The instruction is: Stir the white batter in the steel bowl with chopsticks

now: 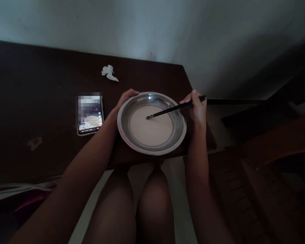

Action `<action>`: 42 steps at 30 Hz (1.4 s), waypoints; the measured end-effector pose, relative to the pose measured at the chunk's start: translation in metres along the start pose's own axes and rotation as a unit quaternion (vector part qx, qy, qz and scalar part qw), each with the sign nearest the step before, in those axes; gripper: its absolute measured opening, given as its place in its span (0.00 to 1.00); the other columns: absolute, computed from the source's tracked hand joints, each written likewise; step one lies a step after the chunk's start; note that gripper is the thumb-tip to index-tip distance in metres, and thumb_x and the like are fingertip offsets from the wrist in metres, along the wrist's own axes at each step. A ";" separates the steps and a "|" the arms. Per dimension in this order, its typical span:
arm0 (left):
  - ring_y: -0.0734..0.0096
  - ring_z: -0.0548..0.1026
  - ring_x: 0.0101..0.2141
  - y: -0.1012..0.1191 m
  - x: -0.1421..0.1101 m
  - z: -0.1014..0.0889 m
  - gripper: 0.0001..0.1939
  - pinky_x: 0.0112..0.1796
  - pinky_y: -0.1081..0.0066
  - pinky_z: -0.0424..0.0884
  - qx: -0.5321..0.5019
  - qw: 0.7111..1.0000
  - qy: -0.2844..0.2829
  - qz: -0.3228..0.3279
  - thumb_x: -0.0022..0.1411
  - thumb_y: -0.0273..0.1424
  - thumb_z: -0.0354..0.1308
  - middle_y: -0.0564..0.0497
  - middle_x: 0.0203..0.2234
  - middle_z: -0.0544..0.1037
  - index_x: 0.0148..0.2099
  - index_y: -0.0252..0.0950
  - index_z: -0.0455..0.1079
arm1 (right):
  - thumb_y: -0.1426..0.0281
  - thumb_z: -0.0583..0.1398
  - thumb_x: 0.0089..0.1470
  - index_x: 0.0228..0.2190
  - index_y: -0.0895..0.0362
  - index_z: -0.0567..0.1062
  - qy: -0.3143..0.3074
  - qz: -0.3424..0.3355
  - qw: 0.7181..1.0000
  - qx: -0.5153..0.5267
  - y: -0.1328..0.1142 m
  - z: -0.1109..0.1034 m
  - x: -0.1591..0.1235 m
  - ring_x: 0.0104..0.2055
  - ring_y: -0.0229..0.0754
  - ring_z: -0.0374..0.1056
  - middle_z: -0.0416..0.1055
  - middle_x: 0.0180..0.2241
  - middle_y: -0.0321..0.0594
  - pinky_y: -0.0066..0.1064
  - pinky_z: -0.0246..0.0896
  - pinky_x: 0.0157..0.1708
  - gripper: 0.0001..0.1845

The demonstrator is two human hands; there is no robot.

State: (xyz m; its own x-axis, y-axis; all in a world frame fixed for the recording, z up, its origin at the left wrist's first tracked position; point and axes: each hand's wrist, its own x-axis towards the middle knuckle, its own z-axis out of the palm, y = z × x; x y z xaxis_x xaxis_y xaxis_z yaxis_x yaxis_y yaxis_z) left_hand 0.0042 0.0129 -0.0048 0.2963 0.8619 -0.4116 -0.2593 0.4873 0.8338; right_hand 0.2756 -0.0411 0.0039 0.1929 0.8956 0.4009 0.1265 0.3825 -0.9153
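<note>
A round metal bowl (124, 134) stands at the table's front edge, holding a pale, smooth liquid (149, 130). My left hand (127, 97) grips the bowl's far left rim, its thumb side showing and the other fingers hidden behind the wall. In my right hand (197, 105), at the bowl's right side, is a pair of dark chopsticks (171, 109), slanting down to the left. Their tips touch the liquid near its middle and carry some of the pale stuff.
A phone (90, 115) with a lit screen lies on the dark table (53, 74) left of the bowl. Behind it sits a crumpled white tissue (109, 73). A pale wall rises at the back. Dark wooden furniture (282, 142) stands on the right. My knees are below the table edge.
</note>
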 end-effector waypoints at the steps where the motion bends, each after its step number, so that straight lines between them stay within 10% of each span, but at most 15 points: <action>1: 0.68 0.71 0.22 -0.001 0.001 -0.001 0.09 0.32 0.68 0.71 0.002 1.000 0.000 0.002 0.63 0.34 0.58 0.54 0.16 0.74 0.30 0.41 0.71 | 0.40 0.60 0.54 0.17 0.51 0.70 0.003 0.002 1.000 0.003 0.000 0.000 0.000 0.26 0.40 0.74 0.69 0.17 0.33 0.37 0.71 0.35 0.30; 6: 0.70 0.71 0.20 -0.004 -0.002 -0.001 0.12 0.29 0.69 0.70 -0.005 1.000 0.003 0.006 0.64 0.32 0.54 0.53 0.16 0.74 0.27 0.39 0.70 | 0.42 0.62 0.54 0.17 0.51 0.71 -0.071 0.007 0.997 0.023 0.000 0.001 -0.001 0.22 0.38 0.70 0.70 0.17 0.32 0.35 0.69 0.32 0.29; 42: 0.72 0.68 0.20 0.007 -0.010 0.008 0.13 0.31 0.72 0.68 -0.010 0.999 0.023 -0.029 0.64 0.31 0.55 0.56 0.15 0.74 0.26 0.40 0.70 | 0.40 0.61 0.54 0.19 0.51 0.70 -0.056 -0.002 0.998 0.030 -0.001 -0.001 -0.002 0.26 0.38 0.70 0.71 0.20 0.33 0.35 0.69 0.35 0.30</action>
State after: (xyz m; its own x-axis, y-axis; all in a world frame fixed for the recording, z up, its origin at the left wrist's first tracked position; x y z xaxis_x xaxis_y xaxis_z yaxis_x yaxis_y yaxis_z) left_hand 0.0066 0.0062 0.0077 0.2682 0.8373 -0.4765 -0.2606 0.5392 0.8008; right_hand 0.2763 -0.0440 0.0040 0.0820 0.9123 0.4013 0.0674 0.3967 -0.9155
